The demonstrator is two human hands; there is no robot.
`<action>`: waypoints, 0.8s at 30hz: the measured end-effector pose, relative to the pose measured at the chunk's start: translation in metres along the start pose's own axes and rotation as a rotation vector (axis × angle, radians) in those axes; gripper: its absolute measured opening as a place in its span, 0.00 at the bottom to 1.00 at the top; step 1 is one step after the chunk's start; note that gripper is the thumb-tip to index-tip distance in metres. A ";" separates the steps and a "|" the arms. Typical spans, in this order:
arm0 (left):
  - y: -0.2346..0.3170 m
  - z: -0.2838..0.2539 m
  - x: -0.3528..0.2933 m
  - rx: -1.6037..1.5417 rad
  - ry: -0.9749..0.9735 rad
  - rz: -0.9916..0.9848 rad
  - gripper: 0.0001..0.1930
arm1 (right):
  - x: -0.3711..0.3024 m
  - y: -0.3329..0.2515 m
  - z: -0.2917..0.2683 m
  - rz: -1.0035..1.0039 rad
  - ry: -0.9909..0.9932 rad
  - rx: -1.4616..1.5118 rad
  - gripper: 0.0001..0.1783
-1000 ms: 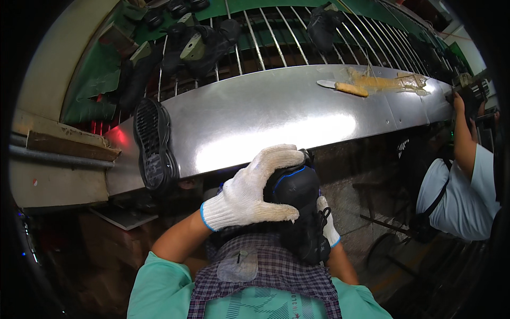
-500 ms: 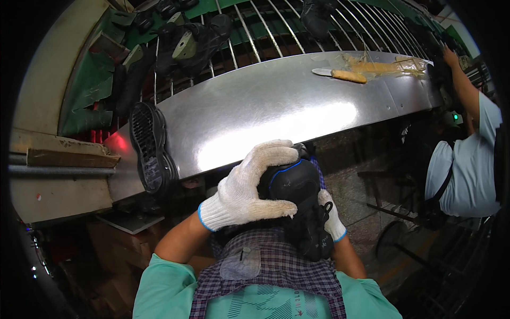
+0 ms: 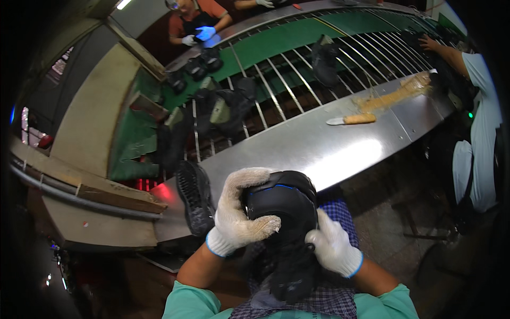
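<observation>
A black shoe [image 3: 284,204] with a thin blue line across its toe is held over my lap, toe pointing away from me. My left hand [image 3: 239,212], in a white knit glove, wraps round the toe's left side, fingers over the far end and thumb nearer me. On the opposite side my right hand [image 3: 334,244], gloved alike, grips the shoe near its opening, some fingers hidden behind it. A black shoe sole [image 3: 194,196] rests tread up at the bench's left end, close to my left hand.
A metal bench [image 3: 303,151] crosses ahead, bearing a knife [image 3: 353,120] with a yellowish handle and crumpled tape [image 3: 393,97]. Beyond lie metal rollers [image 3: 271,87] with black shoes [image 3: 325,61]. One co-worker [image 3: 199,24] stands across the line; another person's arm [image 3: 449,56] reaches in at right.
My view has tilted up, bringing the far co-worker into sight. The shoe now sits more upright and straight ahead. My right hand shows more fully at its side.
</observation>
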State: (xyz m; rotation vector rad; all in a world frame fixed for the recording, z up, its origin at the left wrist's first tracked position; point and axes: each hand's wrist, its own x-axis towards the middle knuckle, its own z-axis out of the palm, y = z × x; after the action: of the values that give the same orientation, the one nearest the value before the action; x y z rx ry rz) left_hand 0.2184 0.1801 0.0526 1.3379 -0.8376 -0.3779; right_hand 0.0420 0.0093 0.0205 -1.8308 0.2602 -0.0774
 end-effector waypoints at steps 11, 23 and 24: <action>-0.012 -0.050 -0.075 0.090 0.131 -0.283 0.50 | 0.053 0.062 0.053 -0.807 0.180 -0.205 0.32; 0.034 -0.096 -0.072 0.156 0.047 -0.601 0.54 | 0.073 -0.005 0.024 -0.726 -0.341 -0.233 0.39; 0.030 -0.105 -0.070 0.191 0.024 -0.592 0.55 | 0.062 0.006 0.024 -0.667 -0.359 -0.256 0.43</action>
State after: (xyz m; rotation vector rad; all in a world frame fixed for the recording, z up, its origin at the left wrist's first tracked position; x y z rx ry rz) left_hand 0.2407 0.3077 0.0587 1.7596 -0.4483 -0.7540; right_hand 0.1060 0.0172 0.0030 -2.0762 -0.6243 -0.1824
